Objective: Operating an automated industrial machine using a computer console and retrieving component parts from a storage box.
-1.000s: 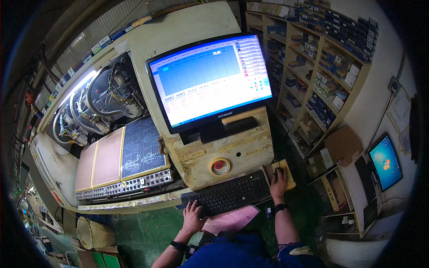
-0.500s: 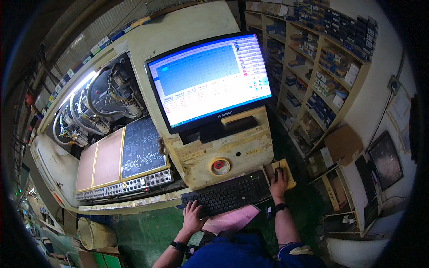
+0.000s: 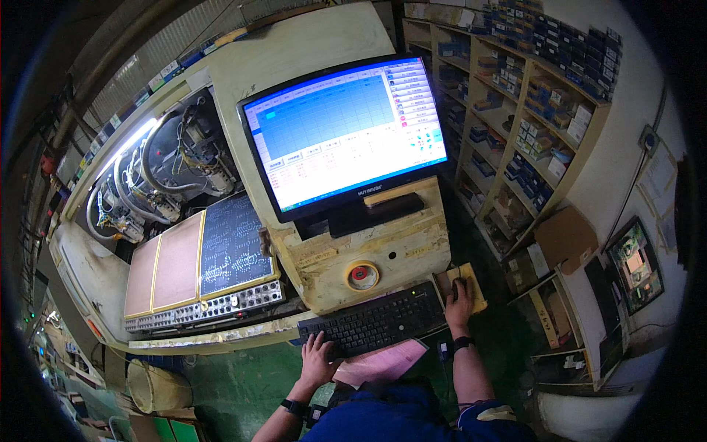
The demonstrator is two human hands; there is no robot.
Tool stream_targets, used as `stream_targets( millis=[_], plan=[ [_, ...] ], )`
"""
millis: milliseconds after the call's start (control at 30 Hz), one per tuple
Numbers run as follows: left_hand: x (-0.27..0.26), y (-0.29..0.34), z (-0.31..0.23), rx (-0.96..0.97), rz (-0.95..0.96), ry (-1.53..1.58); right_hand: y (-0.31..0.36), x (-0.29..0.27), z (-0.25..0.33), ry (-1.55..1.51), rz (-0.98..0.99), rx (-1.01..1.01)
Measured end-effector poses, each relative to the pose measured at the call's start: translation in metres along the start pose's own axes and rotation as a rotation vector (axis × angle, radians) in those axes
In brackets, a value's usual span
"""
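My left hand (image 3: 318,361) rests at the left end of a black keyboard (image 3: 377,322), fingers spread over the keys and holding nothing. At the keyboard's right, my right hand (image 3: 459,308) is curved over a dark computer mouse (image 3: 460,287), which is partly hidden under the fingers. The mouse sits on a yellowish board (image 3: 480,289). A pink sheet of paper (image 3: 387,362) lies just below the keyboard, near my body. Above stands a lit monitor (image 3: 346,140) with a blue table and rows of buttons on its screen.
On the left, a cream machine holds tool heads with hoses (image 3: 158,173) over copper-coloured panels (image 3: 177,254) and a dark perforated panel (image 3: 234,239). A red button (image 3: 361,276) is below the monitor. Shelves of small boxes (image 3: 515,125) and a second screen (image 3: 635,265) are right. A bucket (image 3: 158,387) stands lower left.
The second screen at the far right, dark before, now shows a coloured picture. Both hands have stayed almost in place.
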State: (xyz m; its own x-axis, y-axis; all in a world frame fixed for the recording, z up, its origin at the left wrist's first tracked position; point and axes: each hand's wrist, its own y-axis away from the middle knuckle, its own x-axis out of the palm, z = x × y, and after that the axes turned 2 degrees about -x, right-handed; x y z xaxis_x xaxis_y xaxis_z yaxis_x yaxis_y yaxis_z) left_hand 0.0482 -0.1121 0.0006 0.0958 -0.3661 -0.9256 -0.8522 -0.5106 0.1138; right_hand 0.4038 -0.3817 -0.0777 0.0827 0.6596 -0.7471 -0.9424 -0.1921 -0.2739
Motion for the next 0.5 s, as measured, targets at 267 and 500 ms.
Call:
stream_targets(
  millis=[267, 500],
  plan=[
    [0.000, -0.004, 0.002, -0.013, 0.026, 0.021, 0.000, 0.007, -0.010, -0.042, -0.003, 0.031],
    [0.000, -0.007, 0.008, -0.044, -0.136, 0.145, -0.001, 0.007, -0.006, -0.001, -0.014, 0.016]
  ],
)
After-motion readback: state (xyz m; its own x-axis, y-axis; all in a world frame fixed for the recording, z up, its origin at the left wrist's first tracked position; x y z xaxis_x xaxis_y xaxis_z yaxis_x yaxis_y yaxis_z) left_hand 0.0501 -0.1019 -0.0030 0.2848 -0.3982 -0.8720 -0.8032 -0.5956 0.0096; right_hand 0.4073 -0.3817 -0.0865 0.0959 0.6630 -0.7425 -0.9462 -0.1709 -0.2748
